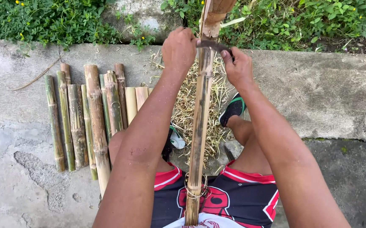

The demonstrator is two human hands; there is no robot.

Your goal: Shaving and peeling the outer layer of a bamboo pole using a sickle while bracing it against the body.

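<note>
Down the middle of the view, a long bamboo strip [200, 126] runs from the person's lap to the far planted edge, with cut bamboo poles [90, 114] lying on the concrete floor [326, 93] at left. Both grips are clamped: left hand [178, 48] and right hand [238, 67] each hold an end of a dark curved blade [212, 44] laid across the strip's far part, above pale shavings [187, 101].
</note>
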